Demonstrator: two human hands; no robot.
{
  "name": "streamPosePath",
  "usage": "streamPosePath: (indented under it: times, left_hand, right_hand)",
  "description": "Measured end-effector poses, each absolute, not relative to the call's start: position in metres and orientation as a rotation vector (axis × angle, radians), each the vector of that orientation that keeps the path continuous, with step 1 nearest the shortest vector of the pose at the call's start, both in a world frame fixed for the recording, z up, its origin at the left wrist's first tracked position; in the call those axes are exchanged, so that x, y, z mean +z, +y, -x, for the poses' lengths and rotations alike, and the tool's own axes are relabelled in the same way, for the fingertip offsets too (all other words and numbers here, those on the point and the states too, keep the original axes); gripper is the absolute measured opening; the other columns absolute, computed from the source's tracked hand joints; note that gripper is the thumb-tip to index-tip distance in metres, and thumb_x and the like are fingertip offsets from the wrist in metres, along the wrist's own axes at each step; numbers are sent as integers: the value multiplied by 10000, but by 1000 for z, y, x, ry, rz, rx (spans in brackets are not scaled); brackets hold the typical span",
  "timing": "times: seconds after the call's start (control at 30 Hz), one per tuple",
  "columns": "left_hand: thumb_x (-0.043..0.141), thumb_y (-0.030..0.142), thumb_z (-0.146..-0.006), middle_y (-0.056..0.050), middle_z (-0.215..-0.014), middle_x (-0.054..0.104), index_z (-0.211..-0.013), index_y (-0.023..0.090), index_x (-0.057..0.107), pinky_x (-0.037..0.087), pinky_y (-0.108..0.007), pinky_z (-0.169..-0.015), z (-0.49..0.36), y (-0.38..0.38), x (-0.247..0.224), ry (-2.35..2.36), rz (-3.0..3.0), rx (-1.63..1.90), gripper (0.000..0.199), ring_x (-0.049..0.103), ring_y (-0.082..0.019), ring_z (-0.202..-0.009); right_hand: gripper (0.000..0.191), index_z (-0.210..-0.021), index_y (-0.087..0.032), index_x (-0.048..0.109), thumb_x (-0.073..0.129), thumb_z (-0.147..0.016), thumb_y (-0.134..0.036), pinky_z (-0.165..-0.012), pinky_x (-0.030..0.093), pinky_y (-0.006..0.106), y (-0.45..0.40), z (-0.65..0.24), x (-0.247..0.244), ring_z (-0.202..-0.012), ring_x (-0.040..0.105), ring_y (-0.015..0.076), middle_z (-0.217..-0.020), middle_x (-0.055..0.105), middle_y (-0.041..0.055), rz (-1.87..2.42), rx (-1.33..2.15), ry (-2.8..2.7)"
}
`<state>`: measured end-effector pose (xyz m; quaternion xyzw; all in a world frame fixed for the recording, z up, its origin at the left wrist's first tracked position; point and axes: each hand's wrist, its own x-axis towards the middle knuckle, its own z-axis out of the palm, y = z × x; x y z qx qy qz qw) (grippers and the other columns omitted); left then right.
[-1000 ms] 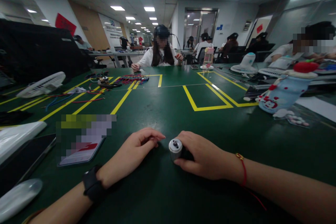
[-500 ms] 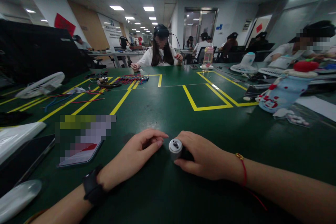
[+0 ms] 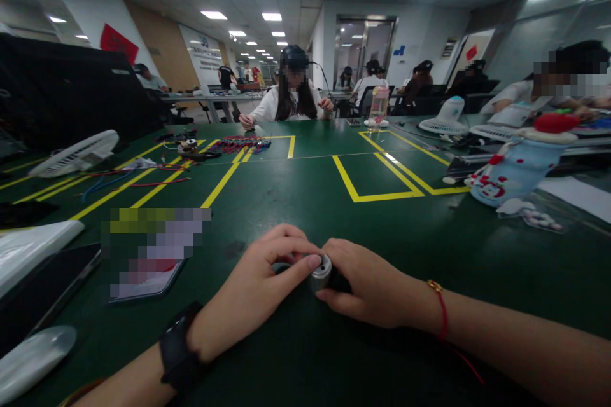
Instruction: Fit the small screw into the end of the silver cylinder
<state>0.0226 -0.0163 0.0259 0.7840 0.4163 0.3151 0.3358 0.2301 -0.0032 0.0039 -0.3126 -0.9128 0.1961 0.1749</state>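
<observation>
– Where are the hands?
– Near the middle of the worktop, close together. The right hand is wrapped around a metal cylinder; the left hand has its thumb and fingertips at the upper end, though I can't tell whether they grip it.
– And that cylinder, is it resting on anything?
– I can't tell; its base is hidden.
– Any containers about?
– On the right, a blue bottle with a red top; its contents don't show. Just beside it, nearer, lies a clear packet with small pale pieces inside.
– Farther off?
– A clear bottle with a pinkish top stands upright; I can't make out what it holds.
</observation>
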Motion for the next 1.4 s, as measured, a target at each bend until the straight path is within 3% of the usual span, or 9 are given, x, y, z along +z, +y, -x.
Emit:
streamPosePath:
  times: [0.27,0.53,0.77,1.07,1.23,1.4]
  left_hand:
    - [539,288,-945,7,-975,595,-948,274,702,443,-310,-845,-12,-16,25,1076,-2019,859,163,579,-160,-928]
    - [551,310,-932,-4,-1069,570,-963,288,719,443,-331,-880,7,-6,13,1134,-2119,652,172,558,-180,-995]
    - [620,326,-886,6,-1179,561,-982,361,734,367,-427,-1011,11,-5,6,1146,-2292,459,153,483,-230,-1127]
    - [573,302,-907,-23,-1167,609,-1028,323,728,420,-400,-974,11,0,11,1123,-2221,518,198,543,-219,-1100]
    - [491,355,-938,-24,-1036,686,-998,244,711,461,-357,-888,13,4,13,1313,-1953,798,254,622,-206,-978]
    - [487,424,-927,-15,-938,698,-1024,218,690,465,-325,-781,13,2,13,1433,-1775,838,305,630,-207,-893]
  right_hand:
    - [214,-975,-161,537,635,-818,-267,-709,403,318,-3,-230,4,-783,481,178,-921,565,58,880,570,-2562]
    - [253,-1032,-161,546,636,-816,-257,-763,410,339,-4,-232,5,-837,491,197,-969,571,73,904,624,-2559]
    - [256,-1033,-160,548,636,-812,-256,-746,408,335,-3,-233,5,-824,489,195,-961,569,73,919,654,-2549]
    - [249,-1033,-170,547,633,-818,-260,-753,410,340,-3,-234,4,-828,493,198,-964,571,73,910,657,-2540]
    - [238,-1024,-168,546,629,-815,-246,-749,410,331,-4,-235,7,-828,490,191,-962,569,70,906,663,-2550]
    - [232,-1009,-170,544,632,-804,-235,-745,408,325,-4,-235,7,-824,487,186,-961,564,62,915,666,-2544]
